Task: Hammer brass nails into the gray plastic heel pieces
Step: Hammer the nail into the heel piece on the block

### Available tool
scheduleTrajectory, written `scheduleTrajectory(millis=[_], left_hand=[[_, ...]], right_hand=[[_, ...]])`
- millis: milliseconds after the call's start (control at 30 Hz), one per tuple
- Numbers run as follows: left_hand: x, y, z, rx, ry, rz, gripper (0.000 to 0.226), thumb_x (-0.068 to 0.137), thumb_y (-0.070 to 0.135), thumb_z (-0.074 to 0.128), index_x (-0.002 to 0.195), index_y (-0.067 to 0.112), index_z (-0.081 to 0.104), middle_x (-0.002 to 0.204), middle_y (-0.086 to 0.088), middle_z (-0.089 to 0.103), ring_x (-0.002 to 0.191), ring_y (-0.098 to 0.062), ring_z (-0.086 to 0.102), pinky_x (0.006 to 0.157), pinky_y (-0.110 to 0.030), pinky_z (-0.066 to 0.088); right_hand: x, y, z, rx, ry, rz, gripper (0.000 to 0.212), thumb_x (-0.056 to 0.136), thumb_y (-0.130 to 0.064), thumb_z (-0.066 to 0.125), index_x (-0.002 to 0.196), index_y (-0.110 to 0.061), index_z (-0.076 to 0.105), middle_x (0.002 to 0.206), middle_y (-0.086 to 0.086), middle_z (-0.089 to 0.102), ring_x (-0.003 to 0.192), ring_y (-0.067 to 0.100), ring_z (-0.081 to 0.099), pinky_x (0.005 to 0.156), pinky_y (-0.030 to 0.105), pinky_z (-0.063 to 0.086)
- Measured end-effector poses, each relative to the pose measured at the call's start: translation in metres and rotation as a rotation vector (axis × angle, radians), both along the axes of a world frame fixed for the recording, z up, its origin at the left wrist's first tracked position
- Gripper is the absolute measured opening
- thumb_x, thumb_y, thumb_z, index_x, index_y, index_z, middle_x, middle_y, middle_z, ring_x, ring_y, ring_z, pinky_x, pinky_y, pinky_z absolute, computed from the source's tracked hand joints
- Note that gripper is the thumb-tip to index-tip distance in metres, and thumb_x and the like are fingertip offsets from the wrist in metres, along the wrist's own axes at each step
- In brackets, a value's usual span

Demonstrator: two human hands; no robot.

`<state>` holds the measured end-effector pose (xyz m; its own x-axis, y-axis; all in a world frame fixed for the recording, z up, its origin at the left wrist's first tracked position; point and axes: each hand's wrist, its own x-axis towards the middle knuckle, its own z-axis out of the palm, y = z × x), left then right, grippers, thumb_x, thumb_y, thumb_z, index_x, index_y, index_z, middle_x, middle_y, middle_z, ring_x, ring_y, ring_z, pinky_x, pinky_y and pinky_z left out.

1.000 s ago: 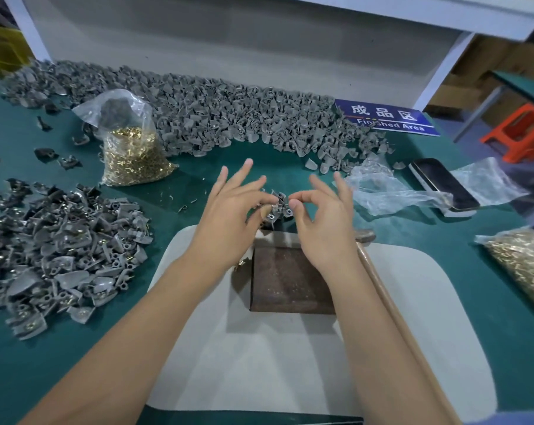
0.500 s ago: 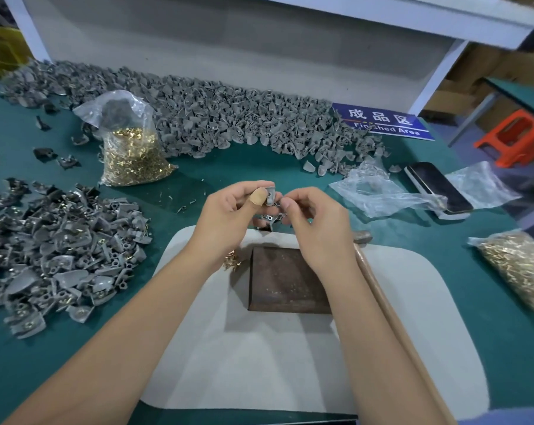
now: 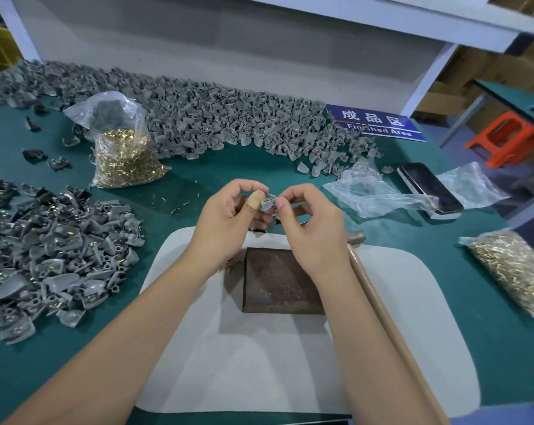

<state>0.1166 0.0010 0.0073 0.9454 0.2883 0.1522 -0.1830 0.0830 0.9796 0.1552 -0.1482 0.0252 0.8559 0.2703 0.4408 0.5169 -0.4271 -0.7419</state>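
Seating a nail, by the look of it, before any hammering: left hand [image 3: 229, 222] curled, bandaged thumb and fingertips pinching a gray plastic heel piece [image 3: 268, 203] held above the green surface [image 3: 198, 179], just past 12 o'clock of the rusty metal block [image 3: 282, 280]. Right hand [image 3: 313, 225] curled too, fingertips pinching at the same heel piece from 3 o'clock; whether a brass nail sits between them cannot be told. Next move likely: setting the piece down on the block and taking up the hammer [image 3: 382, 305], lying at 3 o'clock of the block with its wooden handle running toward 5 o'clock. Loose brass nails [image 3: 229, 265] at the block's 9 o'clock corner; bagged brass nails [image 3: 124, 157] at 10 o'clock. Readable on the blue sign [image 3: 376, 122] at 1 o'clock: "成品区", and under it "Finished Area", partly covered by heel pieces.
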Motion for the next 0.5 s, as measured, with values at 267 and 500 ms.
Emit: scheduleTrajectory(millis=[267,500], left_hand=[[0.0009,0.0007,-0.0045,0.138,-0.022,-0.060,0.023,0.096,0.019,0.069,0.119,0.016,0.073,0.103,0.000,0.078,0.093,-0.010,0.074,0.079,-0.023,0.059],[0.0015,0.0027,-0.0068,0.181,-0.019,-0.010,0.014,0.096,0.009,0.069,0.110,0.013,0.068,0.089,-0.001,0.078,0.081,-0.013,0.074,0.078,-0.038,0.062]], right_hand=[[0.0024,-0.0012,-0.0022,0.019,0.003,0.017,0.005,0.099,-0.019,0.065,0.099,-0.021,0.069,0.093,-0.011,0.070,0.090,0.010,0.067,0.083,0.042,0.055],[0.0016,-0.0012,0.0000,-0.030,-0.094,-0.003,0.005,0.097,-0.016,0.067,0.097,-0.021,0.071,0.097,-0.008,0.064,0.087,0.008,0.061,0.080,0.036,0.052]])
